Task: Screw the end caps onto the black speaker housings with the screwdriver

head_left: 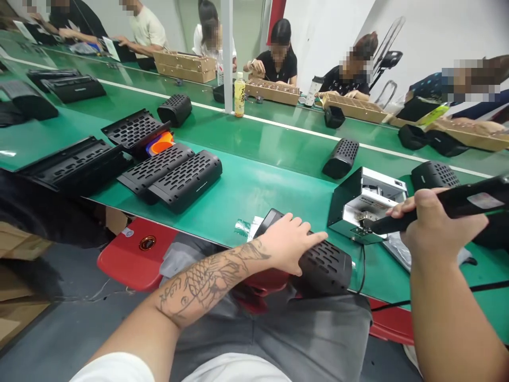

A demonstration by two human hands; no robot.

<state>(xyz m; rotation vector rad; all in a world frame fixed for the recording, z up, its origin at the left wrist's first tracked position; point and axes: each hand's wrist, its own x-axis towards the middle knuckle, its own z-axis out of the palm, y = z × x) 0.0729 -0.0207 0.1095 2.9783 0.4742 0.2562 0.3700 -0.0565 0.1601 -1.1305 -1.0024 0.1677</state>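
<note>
A black slotted housing (328,261) lies at the table's near edge, against my lap. On top of it rests my left hand (288,239), its fingers spread and stretched out. My right hand (431,225) is wrapped round a black electric screwdriver (473,197), held nearly level. The screwdriver's tip points left into the front of a silver and black screw feeder (363,209); whether it touches a screw there is too small to tell. A cable runs down from the feeder beside the housing.
Two slotted housings (189,180) and open black shells (71,162) lie to the left, near orange and blue rings (161,143). Single housings (342,157) stand farther back. Beyond a white post (227,58), several people work at cardboard trays (272,91). A red stool (135,252) stands below.
</note>
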